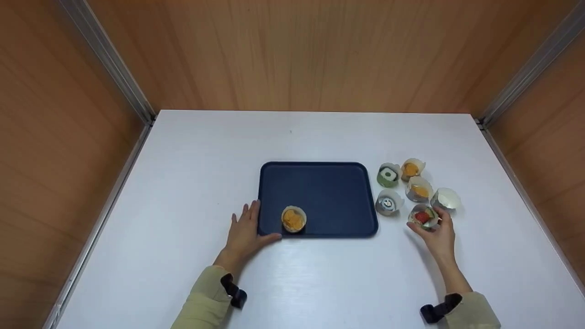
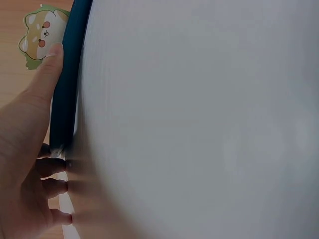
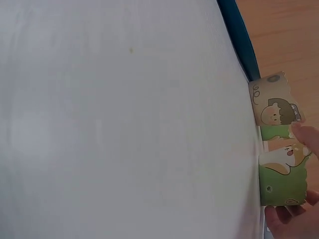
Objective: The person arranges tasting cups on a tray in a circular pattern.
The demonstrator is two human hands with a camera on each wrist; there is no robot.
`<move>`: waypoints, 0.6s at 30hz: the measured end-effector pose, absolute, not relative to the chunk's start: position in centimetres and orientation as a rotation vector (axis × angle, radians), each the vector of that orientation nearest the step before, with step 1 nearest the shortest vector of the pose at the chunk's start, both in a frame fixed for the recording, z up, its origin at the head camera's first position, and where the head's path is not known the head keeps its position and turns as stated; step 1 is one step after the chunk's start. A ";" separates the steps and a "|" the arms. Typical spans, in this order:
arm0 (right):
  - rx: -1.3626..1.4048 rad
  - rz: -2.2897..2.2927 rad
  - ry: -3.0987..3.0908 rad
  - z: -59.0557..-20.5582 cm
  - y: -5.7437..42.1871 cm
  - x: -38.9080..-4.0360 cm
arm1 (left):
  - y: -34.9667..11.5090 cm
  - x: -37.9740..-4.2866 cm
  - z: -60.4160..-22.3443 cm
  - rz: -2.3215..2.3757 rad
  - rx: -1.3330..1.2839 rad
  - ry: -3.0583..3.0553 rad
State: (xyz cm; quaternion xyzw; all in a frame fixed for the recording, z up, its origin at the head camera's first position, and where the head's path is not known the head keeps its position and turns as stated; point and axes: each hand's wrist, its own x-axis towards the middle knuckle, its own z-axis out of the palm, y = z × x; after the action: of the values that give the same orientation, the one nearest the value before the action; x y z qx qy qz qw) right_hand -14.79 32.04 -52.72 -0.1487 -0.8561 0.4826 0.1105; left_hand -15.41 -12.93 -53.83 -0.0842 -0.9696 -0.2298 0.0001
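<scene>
My left hand rests at the near left corner of a dark blue tray, thumb along the front edge and fingers spread along the left side. One cupcake with an orange topping stands on the tray near that corner. In the left wrist view, the thumb touches the tray edge beside a paper cup with a dog face. To the tray's right, my right hand pinches a strawberry-topped cupcake between thumb and fingers. Its green paper cup shows in the right wrist view.
Several other cupcakes in paper cups stand close together right of the tray: a green one, a grey one, orange-topped ones and a white-topped one. Wooden panels wall the white table at back and sides.
</scene>
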 end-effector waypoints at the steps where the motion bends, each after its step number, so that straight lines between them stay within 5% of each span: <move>1: -0.441 1.425 -2.515 -52.8 32.1 -14.8 | -12.9 -15.4 -53.8 -0.724 -0.262 -3.049; 18: -0.498 1.443 -2.527 -52.9 32.3 -15.2 | -13.0 -15.5 -53.7 -0.697 -0.266 -3.070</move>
State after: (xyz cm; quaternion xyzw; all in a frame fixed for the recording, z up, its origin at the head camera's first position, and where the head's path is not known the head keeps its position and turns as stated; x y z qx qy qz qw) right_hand -15.16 32.32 -52.93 -0.1679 -0.8522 0.4865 0.0945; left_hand -15.46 -12.98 -53.70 -0.0842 -0.9717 -0.2207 -0.0091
